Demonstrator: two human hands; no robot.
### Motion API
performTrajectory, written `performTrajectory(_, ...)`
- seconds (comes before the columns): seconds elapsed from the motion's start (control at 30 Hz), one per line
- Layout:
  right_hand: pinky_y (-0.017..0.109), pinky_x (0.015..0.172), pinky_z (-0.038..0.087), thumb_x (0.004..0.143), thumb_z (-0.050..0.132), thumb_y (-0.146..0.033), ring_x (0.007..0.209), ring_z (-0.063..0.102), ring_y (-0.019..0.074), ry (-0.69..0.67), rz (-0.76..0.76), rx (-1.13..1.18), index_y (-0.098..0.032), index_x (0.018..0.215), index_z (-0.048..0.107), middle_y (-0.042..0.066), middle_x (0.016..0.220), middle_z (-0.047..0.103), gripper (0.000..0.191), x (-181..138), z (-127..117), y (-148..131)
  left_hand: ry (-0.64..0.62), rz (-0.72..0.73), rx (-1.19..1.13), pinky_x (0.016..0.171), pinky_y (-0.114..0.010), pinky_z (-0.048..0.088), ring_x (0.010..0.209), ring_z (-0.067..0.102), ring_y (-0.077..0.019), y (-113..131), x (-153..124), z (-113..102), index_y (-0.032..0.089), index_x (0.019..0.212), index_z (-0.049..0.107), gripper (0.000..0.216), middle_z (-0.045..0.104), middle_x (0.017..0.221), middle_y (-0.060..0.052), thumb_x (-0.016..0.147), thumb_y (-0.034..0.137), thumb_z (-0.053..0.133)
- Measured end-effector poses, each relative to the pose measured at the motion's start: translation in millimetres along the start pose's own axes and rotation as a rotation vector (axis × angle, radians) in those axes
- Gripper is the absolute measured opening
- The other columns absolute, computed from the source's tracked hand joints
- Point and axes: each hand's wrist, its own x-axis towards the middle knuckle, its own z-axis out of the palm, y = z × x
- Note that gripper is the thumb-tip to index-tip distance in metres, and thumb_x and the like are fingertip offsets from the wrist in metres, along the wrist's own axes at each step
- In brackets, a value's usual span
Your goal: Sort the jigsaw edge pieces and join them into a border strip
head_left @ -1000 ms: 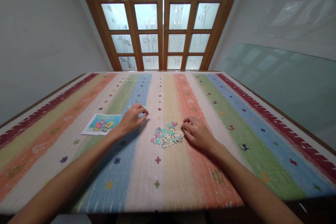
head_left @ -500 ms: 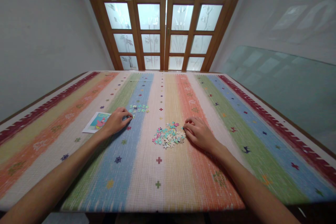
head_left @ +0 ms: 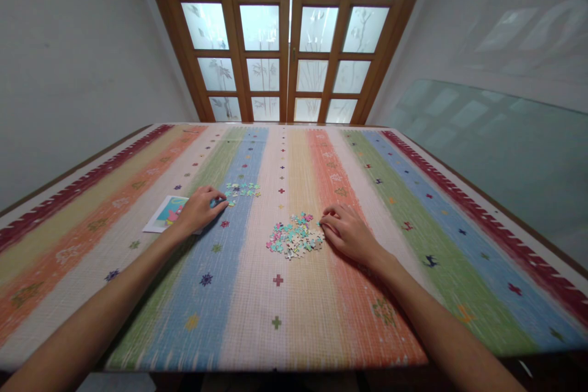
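My left hand [head_left: 199, 208] rests at the lower left of a partly joined strip of jigsaw puzzle [head_left: 248, 192]. Its thumb and index finger curl into a pinch, and whatever lies between the tips is too small to make out. A small puzzle piece [head_left: 232, 203] lies right by those fingertips. Beneath the left hand, partly covered, is a picture card [head_left: 160, 215] with a pink figure on teal. My right hand [head_left: 346, 233] stays at the right edge of a pile of loose puzzle pieces [head_left: 294, 239], its fingers closed on a small teal piece [head_left: 320, 223].
A striped, patterned tablecloth [head_left: 275, 343] covers the table. Beyond the far edge stand wooden doors [head_left: 288, 73] with frosted panes. A glass-like panel [head_left: 496, 153] leans along the right wall, and a plain wall [head_left: 68, 43] rises at the left.
My left hand has drawn back slightly to the left from the joined strip, covering more of the picture card. The right hand and the pile look the same.
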Motion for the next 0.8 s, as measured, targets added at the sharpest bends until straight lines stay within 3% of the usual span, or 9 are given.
performTrajectory(0.6,0.040,0.082,0.045,0.098,0.049,-0.018,0.091,0.058,0.0253,0.016,-0.015,0.004,-0.017,0.096,0.068,0.012,0.102,0.065,0.019,0,1,0,0.046,-0.028,0.048,0.094,-0.043,0.050,0.096,0.062,-0.0292,3,6,9,0.018,0.092,0.074,0.034,0.067,0.090,-0.010,0.087,0.042,0.051)
performTrajectory(0.8,0.040,0.082,0.045,0.099,0.049,-0.019,0.091,0.057,0.0251,0.019,-0.024,0.018,-0.018,0.097,0.068,0.012,0.101,0.065,0.019,0,2,1,0.055,0.017,-0.054,0.093,-0.043,0.050,0.093,0.062,-0.0262,20,2,6,0.018,0.094,0.073,0.026,0.067,0.092,-0.009,0.087,0.034,0.053)
